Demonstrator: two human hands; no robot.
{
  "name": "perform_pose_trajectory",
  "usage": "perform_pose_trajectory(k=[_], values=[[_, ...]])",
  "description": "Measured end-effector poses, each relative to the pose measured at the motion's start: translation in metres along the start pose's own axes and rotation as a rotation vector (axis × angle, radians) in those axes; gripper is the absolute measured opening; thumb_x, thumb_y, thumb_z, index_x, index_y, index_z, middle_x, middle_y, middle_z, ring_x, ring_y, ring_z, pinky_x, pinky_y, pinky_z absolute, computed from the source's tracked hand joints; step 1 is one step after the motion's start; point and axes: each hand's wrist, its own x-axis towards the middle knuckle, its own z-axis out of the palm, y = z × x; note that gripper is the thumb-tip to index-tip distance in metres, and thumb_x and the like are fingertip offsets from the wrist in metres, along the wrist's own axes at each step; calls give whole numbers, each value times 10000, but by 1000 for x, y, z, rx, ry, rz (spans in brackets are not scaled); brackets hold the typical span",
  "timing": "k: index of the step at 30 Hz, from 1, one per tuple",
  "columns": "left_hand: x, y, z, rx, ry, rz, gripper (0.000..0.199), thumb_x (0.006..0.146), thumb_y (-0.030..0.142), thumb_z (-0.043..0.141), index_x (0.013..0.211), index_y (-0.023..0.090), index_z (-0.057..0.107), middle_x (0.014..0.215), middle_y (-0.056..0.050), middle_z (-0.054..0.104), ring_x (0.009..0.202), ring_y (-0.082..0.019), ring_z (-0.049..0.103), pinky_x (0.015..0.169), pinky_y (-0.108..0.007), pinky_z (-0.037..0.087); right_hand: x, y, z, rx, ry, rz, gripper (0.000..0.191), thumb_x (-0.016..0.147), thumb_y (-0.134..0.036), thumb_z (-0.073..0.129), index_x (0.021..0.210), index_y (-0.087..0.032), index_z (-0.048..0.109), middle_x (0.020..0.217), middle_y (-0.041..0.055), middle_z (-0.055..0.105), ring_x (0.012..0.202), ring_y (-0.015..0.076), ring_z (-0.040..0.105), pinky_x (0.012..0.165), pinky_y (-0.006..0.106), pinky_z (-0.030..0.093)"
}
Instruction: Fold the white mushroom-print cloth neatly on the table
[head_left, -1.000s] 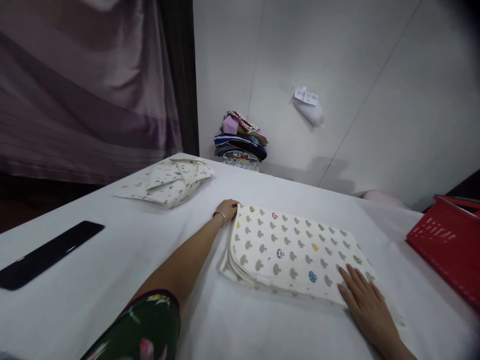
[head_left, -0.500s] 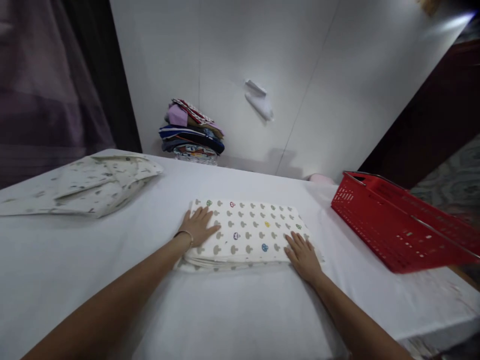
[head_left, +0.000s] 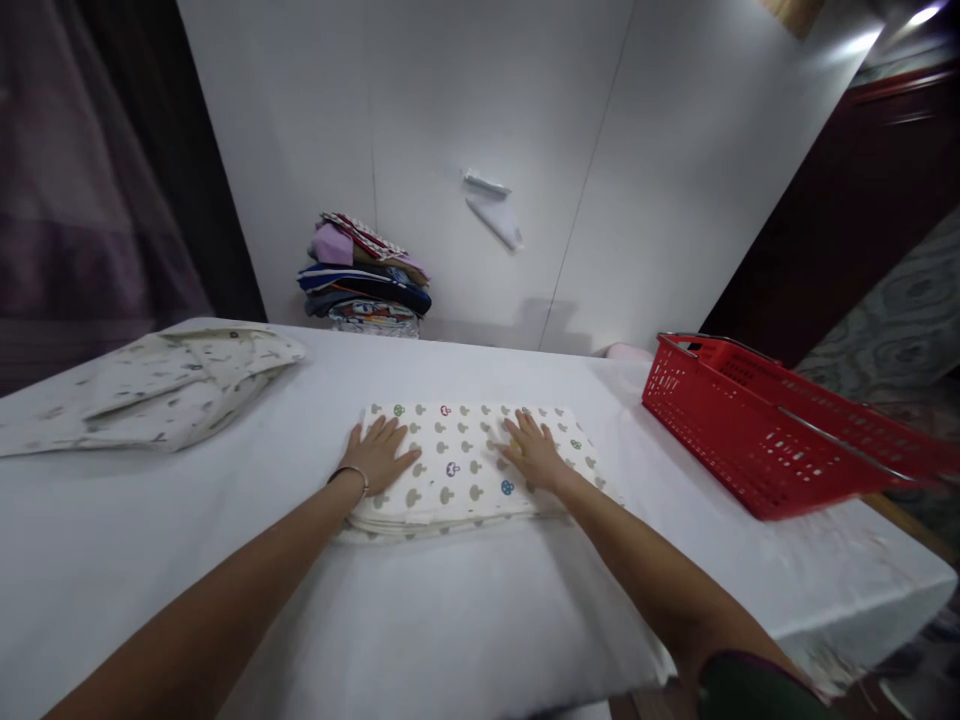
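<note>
A folded white cloth [head_left: 465,465] printed with grey and a few coloured mushrooms lies flat in front of me, its layers showing along the near edge. Spread over its left end is my left hand [head_left: 379,455], palm down, with a bracelet [head_left: 360,473] at the wrist. My right hand [head_left: 538,450] rests palm down on the cloth right of its middle, fingers apart. Neither hand grips anything. The cloth's underside is hidden.
Another printed white cloth [head_left: 180,385] lies loosely bunched at the left. A stack of folded clothes [head_left: 367,275] stands by the wall at the back. At the right sits a red plastic basket [head_left: 750,430] on the white-covered table [head_left: 450,610].
My right hand has moved left and away from me, from the cloth's right end toward its middle. The left hand stays at the left end. The camera view has shifted slightly.
</note>
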Motion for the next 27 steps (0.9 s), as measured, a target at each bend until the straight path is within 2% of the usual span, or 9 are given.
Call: perform_pose_trajectory(k=[4,6,8,10,12,16,19,22,27], values=[[-2,1,-4,6,-21,-31,751,812,644,223,1414,203,315,1515,-45,176,1404,-280,42,1102,-555,61,47,-21,12,-42,66,-116,700,895,-616,149,1467,-212,148,1534,53,31,1400,209,-36,1096,461,-10],[-3,1,-5,-5,-26,-43,770,801,668,217,1417,215,308,1518,-36,159,1404,-286,22,1101,-558,60,60,-15,18,-71,56,-84,728,888,-624,122,1469,-185,137,1533,61,33,1399,217,-41,1094,463,-36],[-3,1,-5,-17,-33,-52,785,791,689,214,1420,227,299,1520,-30,146,1402,-296,16,1098,-566,66,68,-3,23,-72,-32,14,760,875,-641,98,1471,-170,115,1533,66,31,1399,228,-32,1092,470,-25],[-3,2,-5,-19,-42,-56,784,790,691,213,1421,234,295,1521,-25,139,1401,-302,19,1093,-578,74,73,9,27,-61,-119,95,784,860,-663,82,1473,-174,93,1534,62,19,1398,232,-27,1089,481,-1],[-3,3,-5,-12,-47,-55,771,798,677,212,1423,231,290,1521,-26,142,1401,-302,25,1089,-587,75,76,18,28,-47,-150,106,779,856,-669,79,1472,-192,99,1536,53,22,1398,230,-20,1087,484,19],[-2,3,-1,1,-33,-51,739,811,643,232,1421,231,296,1518,-33,166,1399,-313,49,1082,-598,82,77,37,24,-40,-116,102,693,889,-611,90,1461,-226,161,1536,52,69,1398,216,9,1083,470,52],[0,1,2,7,-5,-44,712,815,624,252,1412,241,316,1512,-37,197,1395,-324,70,1075,-607,93,73,59,21,-94,-69,217,716,881,-623,120,1464,-209,146,1537,61,46,1397,221,-16,1083,486,2],[0,1,3,9,-2,-41,697,818,616,260,1410,253,319,1510,-33,208,1394,-325,80,1072,-609,107,72,74,23,-97,-107,288,731,870,-637,135,1466,-213,132,1537,43,33,1396,220,-12,1081,510,-14],[-1,2,-1,13,-37,-45,696,824,610,253,1418,251,302,1516,-28,183,1397,-311,78,1074,-578,153,73,82,18,-38,-107,236,710,878,-625,154,1456,-213,182,1530,62,109,1394,227,49,1081,515,47]])
